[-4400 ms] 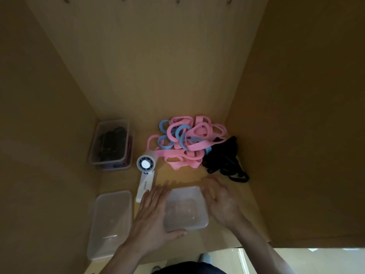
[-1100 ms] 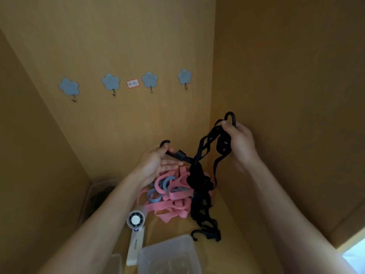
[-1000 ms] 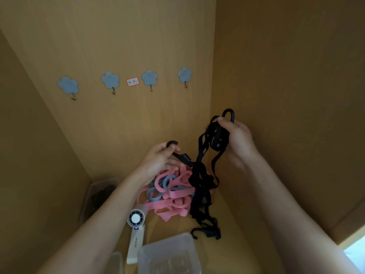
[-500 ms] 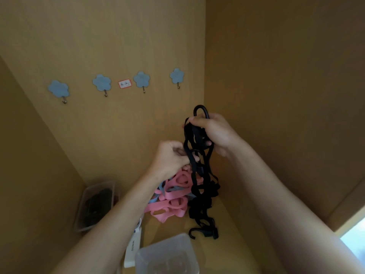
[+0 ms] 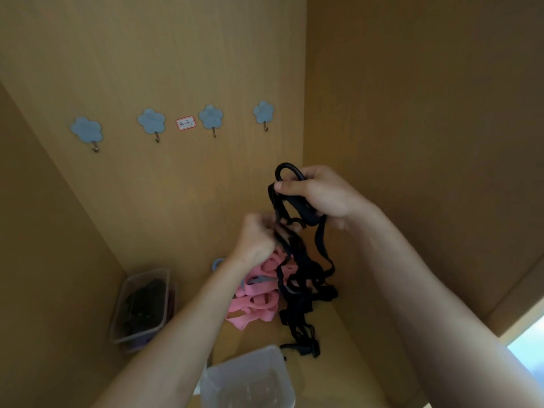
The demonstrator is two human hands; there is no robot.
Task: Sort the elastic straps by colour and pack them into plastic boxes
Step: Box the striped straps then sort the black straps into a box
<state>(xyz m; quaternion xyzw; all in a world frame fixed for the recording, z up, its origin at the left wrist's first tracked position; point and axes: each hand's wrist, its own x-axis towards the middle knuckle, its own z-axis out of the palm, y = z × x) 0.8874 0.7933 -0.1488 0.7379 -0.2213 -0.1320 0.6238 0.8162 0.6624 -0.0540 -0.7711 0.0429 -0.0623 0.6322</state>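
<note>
4 hooks [image 5: 86, 131] [image 5: 151, 121] [image 5: 210, 116] [image 5: 263, 112], 1 label [image 5: 186, 123], 2 boxes [image 5: 117, 319] [image 5: 244, 357], 2 hands [image 5: 256, 240] [image 5: 321, 195]. Pink straps [image 5: 256, 301] and black straps [image 5: 300, 278] are tangled, can't count.

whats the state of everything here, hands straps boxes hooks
black straps, tangled bunch held up, tail hanging down
right hand, grips the bunch's top loop
left hand, pinches straps lower down
pink straps, heaped on the shelf
near box, open on top
left box, holds dark things
wall hooks, nothing hung on them
</note>
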